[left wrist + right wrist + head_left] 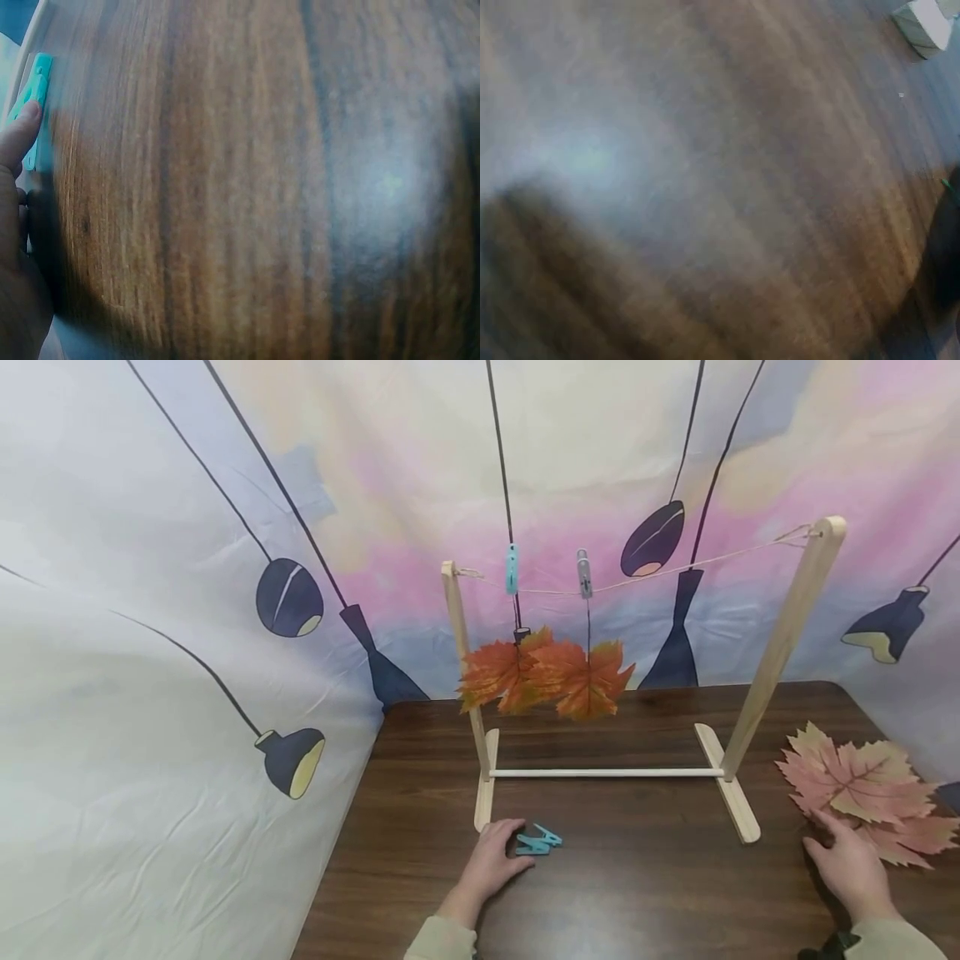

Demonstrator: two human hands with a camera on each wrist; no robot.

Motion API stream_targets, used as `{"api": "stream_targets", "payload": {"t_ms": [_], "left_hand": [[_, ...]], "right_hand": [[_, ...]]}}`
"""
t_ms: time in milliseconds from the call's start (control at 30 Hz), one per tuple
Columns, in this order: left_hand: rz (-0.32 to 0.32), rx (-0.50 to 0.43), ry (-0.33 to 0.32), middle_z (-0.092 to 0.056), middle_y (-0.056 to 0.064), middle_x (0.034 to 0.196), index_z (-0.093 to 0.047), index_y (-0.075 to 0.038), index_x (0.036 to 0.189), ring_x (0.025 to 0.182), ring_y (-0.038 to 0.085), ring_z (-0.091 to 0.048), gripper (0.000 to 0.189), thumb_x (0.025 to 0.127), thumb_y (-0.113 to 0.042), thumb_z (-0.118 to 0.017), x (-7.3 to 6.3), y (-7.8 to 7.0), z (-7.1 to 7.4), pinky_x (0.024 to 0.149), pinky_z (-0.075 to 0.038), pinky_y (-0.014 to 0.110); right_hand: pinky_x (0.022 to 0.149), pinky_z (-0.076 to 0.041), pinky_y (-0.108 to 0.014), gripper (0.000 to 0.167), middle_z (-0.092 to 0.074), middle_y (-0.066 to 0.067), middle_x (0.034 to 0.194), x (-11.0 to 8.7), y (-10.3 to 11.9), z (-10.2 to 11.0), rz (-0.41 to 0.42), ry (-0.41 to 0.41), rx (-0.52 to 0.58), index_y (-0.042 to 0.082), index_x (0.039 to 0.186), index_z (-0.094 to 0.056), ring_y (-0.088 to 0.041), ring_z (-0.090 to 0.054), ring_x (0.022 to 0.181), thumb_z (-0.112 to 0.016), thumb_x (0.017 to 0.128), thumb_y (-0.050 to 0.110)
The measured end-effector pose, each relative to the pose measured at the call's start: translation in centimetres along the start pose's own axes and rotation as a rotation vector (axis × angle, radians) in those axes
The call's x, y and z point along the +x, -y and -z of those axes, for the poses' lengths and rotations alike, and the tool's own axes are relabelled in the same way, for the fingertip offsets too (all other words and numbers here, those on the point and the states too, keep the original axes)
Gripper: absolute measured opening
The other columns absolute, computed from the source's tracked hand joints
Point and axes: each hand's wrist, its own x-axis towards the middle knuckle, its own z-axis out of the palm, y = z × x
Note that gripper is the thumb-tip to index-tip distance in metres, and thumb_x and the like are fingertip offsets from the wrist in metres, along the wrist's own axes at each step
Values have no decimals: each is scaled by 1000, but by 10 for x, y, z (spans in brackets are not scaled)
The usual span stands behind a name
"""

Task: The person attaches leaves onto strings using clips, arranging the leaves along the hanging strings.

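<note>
Pink artificial maple leaves point(851, 777) lie overlapping on the dark wood-grain table point(615, 902), beyond the right foot of the wooden stand point(783, 647). The right hand point(851, 864) is at their near edge, thumb and forefinger parted; whether a fingertip touches the leaf is hard to tell. The left hand point(487, 860) is also unclosed, its thumb and forefinger spread to either side of two small turquoise clothespins point(534, 845) lying close together near the left foot. Two orange leaves point(588, 681) hang from the string point(667, 573), each below its own clothespin, one turquoise point(512, 568), one gray point(584, 574). To handle these well, it would likely help to slide a fingertip under the top leaf's edge and lift it singly, sparing its thin points, and to pinch just one clothespin by its handle ends, leaving its mouth free.
</note>
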Motion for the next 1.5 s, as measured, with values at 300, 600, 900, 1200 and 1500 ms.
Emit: {"api": "stream_targets", "payload": {"t_ms": [300,600,900,1200,1500], "left_hand": [[13,5,11,-60,5,120,-58,-8,124,110,22,-50,56,77,-31,-77,5,-1,1,93,-41,37],[-23,29,-13,-61,4,117,-60,-8,122,108,21,-51,53,76,-28,-77,4,1,-2,92,-41,36],[-48,58,-33,-63,4,115,-61,-9,121,103,20,-52,50,76,-25,-77,0,-2,-5,89,-42,35],[-13,72,-28,-64,1,114,-62,-12,120,100,17,-51,45,79,-26,-74,-2,-6,-6,87,-39,35],[-2,34,-5,-64,1,112,-63,-11,118,102,18,-51,41,80,-22,-73,-2,-5,-3,88,-40,35]], "right_hand": [[84,-29,-68,40,-45,-41,119,-1,4,-4,17,-32,-26,-11,121,-46,-60,-38,106,-56,85,4],[86,-28,-69,34,-50,-39,114,-10,13,-12,77,-42,-15,-12,112,-54,-59,-39,105,-59,81,1],[76,-38,-63,34,-53,-37,112,-22,22,-18,129,-18,-8,-13,110,-56,-55,-48,100,-61,80,2],[72,-41,-60,34,-55,-37,109,-37,27,-23,151,-31,25,-12,108,-57,-53,-51,96,-63,79,3],[65,-42,-57,30,-61,-32,95,-34,11,-3,159,-95,21,-14,107,-57,-51,-56,85,-60,80,-1]]}}
